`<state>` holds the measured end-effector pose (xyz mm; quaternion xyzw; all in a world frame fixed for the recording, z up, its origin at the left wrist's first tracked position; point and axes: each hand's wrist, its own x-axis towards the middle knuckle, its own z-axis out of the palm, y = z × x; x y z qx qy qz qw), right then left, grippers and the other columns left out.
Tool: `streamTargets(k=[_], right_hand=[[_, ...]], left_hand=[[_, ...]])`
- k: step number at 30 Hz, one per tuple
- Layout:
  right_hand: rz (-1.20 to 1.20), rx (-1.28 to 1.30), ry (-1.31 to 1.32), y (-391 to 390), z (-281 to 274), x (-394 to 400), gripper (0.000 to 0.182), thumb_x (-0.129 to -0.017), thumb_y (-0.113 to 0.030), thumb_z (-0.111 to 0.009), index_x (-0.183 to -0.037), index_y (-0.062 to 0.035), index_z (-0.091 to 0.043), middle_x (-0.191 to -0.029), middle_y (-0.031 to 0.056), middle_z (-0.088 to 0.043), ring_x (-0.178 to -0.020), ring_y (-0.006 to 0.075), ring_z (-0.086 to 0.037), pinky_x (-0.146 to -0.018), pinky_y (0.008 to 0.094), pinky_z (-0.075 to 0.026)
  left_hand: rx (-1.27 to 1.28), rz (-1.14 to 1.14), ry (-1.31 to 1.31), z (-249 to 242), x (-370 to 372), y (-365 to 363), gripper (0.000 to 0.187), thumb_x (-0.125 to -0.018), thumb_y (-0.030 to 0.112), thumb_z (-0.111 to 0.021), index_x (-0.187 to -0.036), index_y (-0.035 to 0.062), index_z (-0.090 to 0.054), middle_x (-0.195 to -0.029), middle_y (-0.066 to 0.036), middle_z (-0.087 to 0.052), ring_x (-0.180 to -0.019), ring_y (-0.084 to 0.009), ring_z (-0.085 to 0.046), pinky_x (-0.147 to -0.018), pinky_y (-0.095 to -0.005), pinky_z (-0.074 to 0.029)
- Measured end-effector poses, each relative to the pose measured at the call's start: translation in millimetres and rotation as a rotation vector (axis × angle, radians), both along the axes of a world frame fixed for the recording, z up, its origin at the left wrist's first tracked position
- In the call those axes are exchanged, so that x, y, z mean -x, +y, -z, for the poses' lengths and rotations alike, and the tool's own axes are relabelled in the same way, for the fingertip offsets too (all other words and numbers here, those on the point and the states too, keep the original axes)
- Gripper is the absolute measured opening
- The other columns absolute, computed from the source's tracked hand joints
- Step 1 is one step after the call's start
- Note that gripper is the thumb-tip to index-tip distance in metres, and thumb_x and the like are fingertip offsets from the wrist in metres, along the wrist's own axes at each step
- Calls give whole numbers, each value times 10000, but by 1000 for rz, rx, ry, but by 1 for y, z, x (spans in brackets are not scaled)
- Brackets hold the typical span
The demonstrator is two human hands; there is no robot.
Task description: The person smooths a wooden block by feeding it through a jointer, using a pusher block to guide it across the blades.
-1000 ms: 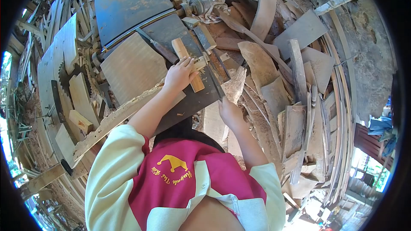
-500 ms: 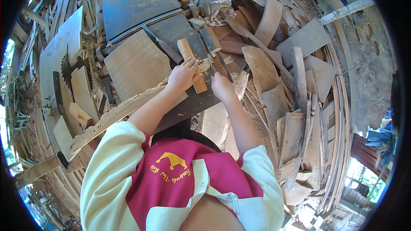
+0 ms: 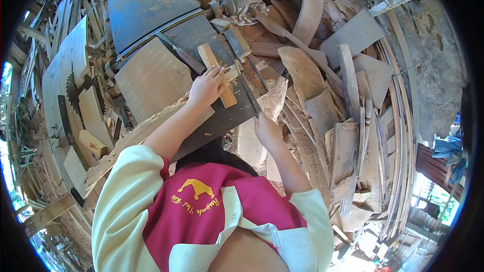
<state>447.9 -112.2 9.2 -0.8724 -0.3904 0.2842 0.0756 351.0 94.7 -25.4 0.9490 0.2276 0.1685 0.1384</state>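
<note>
A workshop full of wood pieces surrounds the dark table [image 3: 217, 126], whose front part is mostly bare, with only few shavings. This bare strip gives some room near the front edge, but on the left a broad board [image 3: 154, 78] and a long rough-edged plank [image 3: 133, 136] take much of the surface. Beyond the right edge lies a crowded pile of boards [image 3: 322, 108].

The left hand [image 3: 207, 86] is narrow, pressing a small wood piece [image 3: 232, 73] on a longer yellow wood bar [image 3: 228, 96]; the small piece lies across this bar, and its end comes out to the right of the fingers. The right hand [image 3: 267, 131] is closed at the near end of a thin dark tool [image 3: 250, 94], just outside the table edge. The tool passes near the small piece; whether they touch, I cannot tell. A brown-handled tool [image 3: 190, 61] lies beside the broad board.
</note>
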Motion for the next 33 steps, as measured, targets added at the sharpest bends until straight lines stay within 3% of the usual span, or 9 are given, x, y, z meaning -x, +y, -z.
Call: streamTargets(k=[6,10,15,27,33], right_hand=[[-15,-46,-30,11,-29,0,242,-881,-261,-397,-884,-28,-463,-706,198,-591,-711,377,-583,-630,484,-432],[-47,-117,-38,61,13,-19,254,-886,-263,-401,-882,-18,-469,-748,226,-585,-727,392,-575,-644,486,-428],[5,-174,-85,96,31,-18,226,-864,-242,-412,-859,-28,-485,-754,208,-596,-742,378,-583,-650,478,-435],[-5,-210,-93,87,41,-18,238,-886,-257,-385,-873,-34,-465,-739,203,-597,-726,388,-582,-637,483,-435],[-24,-106,-60,43,21,-10,248,-886,-277,-394,-872,-39,-462,-709,216,-591,-700,389,-583,-619,489,-436]], left_hand=[[9,18,-31,4,1,2,462,-773,296,-579,-1132,14,-511,-1100,-107,-546,-1080,-227,-492,-776,-340,-468],[39,17,-18,-1,1,3,475,-795,313,-562,-1141,-5,-497,-1121,-127,-536,-1073,-260,-496,-823,-359,-452],[9,-49,-14,4,1,17,464,-791,316,-555,-1141,15,-504,-1119,-117,-546,-1085,-224,-500,-791,-341,-461],[-4,-30,-1,7,0,19,467,-796,308,-545,-1142,-2,-495,-1150,-115,-536,-1122,-231,-474,-845,-348,-441],[13,-34,15,4,1,19,470,-796,309,-545,-1143,-3,-494,-1153,-115,-534,-1127,-230,-469,-846,-347,-443]])
